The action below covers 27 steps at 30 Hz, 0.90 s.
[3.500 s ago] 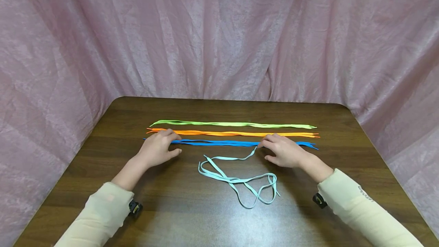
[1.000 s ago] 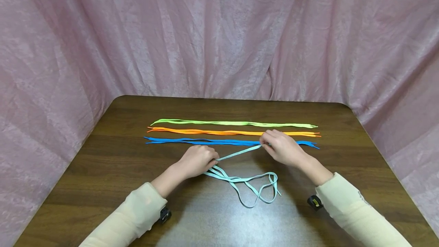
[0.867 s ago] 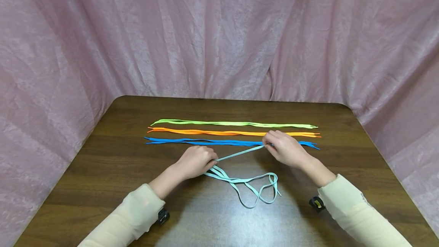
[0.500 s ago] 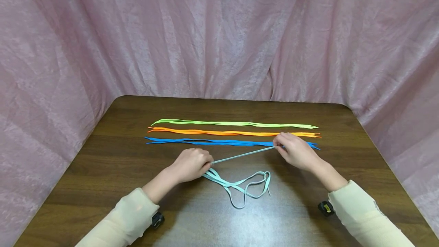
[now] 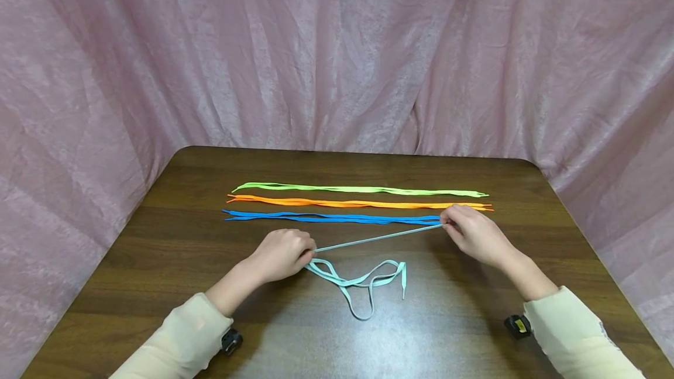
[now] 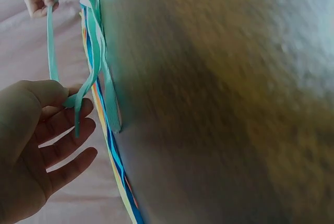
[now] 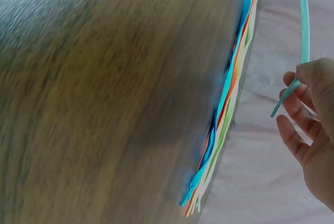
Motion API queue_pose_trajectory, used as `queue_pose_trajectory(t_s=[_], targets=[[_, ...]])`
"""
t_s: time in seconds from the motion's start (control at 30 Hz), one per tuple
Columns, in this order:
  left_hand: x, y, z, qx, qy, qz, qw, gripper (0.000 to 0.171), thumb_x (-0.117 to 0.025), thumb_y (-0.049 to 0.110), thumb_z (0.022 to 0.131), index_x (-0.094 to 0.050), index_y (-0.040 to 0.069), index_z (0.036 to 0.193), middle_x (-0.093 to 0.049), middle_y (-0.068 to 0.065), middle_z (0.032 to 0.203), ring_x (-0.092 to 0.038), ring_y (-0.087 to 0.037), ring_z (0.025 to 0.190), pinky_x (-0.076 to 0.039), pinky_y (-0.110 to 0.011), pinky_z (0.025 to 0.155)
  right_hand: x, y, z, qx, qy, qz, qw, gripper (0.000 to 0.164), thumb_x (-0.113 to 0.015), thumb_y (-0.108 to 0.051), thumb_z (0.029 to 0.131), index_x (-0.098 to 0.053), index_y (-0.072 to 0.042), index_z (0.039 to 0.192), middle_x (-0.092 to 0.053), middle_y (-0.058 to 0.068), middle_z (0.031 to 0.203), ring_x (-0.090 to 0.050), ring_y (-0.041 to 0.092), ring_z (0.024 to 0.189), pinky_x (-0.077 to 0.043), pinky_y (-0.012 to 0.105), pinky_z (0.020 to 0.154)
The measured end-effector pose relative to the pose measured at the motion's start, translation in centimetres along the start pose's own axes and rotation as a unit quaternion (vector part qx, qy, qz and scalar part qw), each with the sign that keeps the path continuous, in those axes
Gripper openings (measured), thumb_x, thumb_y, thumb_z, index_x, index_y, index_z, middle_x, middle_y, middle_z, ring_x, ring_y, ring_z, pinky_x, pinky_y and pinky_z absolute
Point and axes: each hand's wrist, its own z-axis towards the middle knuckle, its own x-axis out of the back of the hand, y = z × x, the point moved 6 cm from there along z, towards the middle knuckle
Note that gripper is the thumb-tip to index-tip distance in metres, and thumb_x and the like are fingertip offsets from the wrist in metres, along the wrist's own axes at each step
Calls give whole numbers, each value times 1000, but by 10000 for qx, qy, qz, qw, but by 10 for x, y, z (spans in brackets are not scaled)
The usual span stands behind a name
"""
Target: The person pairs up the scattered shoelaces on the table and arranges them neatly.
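A mint-green shoelace runs taut between my two hands in the head view. My left hand pinches it between thumb and index finger, the other fingers spread in the left wrist view. Loose loops of the same lace trail from under that hand over the table. My right hand pinches the lace near one end; its tip sticks out below the thumb in the right wrist view. Just behind the taut stretch lies a blue shoelace, its right end hidden by my right hand.
Behind the blue lace, an orange shoelace and a lime-green shoelace lie stretched side by side across the brown wooden table. A pink curtain hangs beyond the table's far edge.
From apart and unloaded, both hands have come to pinch the mint-green lace. Over the last second the right hand moved right and the left slightly left, lengthening the taut stretch and dragging the loops left.
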Motion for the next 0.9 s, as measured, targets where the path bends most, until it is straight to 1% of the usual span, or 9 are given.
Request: queue_pose_trajectory(t_s=[0.3, 0.4, 0.57, 0.77, 0.83, 0.9], targets=[[7, -7, -6, 139, 8, 18, 9999, 15, -60, 14, 82, -63, 22, 69, -51, 13, 64, -48, -5, 59, -38, -23, 51, 13, 13, -13, -261, 37, -138, 9996, 24, -67, 4, 74, -52, -13, 81, -50, -8, 78, -44, 5, 72, -40, 27, 61], [9, -10, -10, 215, -34, 30, 9998, 16, -59, 14, 82, -62, 22, 68, -48, 13, 63, -46, -5, 57, -37, -23, 50, 18, 18, -19, -328, 59, -206, 9992, 25, -67, 5, 73, -52, -13, 81, -51, -8, 77, -44, 5, 72, -38, 24, 62], [12, -16, -15, 304, 0, 68, 9995, 17, -59, 14, 82, -61, 22, 68, -45, 14, 62, -43, -4, 57, -35, -22, 50, 25, 25, -27, -431, 135, -297, 9985, 26, -68, 5, 71, -53, -13, 82, -53, -8, 78, -46, 5, 72, -36, 20, 64], [17, -21, -20, 376, 76, 54, 9992, 14, -61, 15, 82, -64, 22, 71, -50, 14, 66, -47, -3, 59, -38, -21, 51, 28, 32, -36, -565, 119, -303, 9979, 26, -68, 5, 71, -55, -13, 82, -53, -9, 77, -48, 6, 71, -42, 27, 60], [17, -23, -22, 420, 75, 26, 9991, 12, -61, 15, 82, -65, 22, 73, -52, 14, 67, -48, -3, 59, -38, -21, 51, 29, 35, -39, -619, 104, -327, 9975, 26, -68, 6, 70, -55, -13, 82, -53, -9, 76, -48, 6, 71, -42, 27, 60], [17, -25, -24, 485, 77, -16, 9988, 11, -61, 15, 82, -65, 21, 74, -54, 13, 69, -48, -3, 60, -38, -21, 51, 30, 38, -43, -668, 110, -343, 9971, 26, -69, 6, 70, -55, -13, 82, -53, -9, 76, -49, 6, 71, -41, 25, 61]])
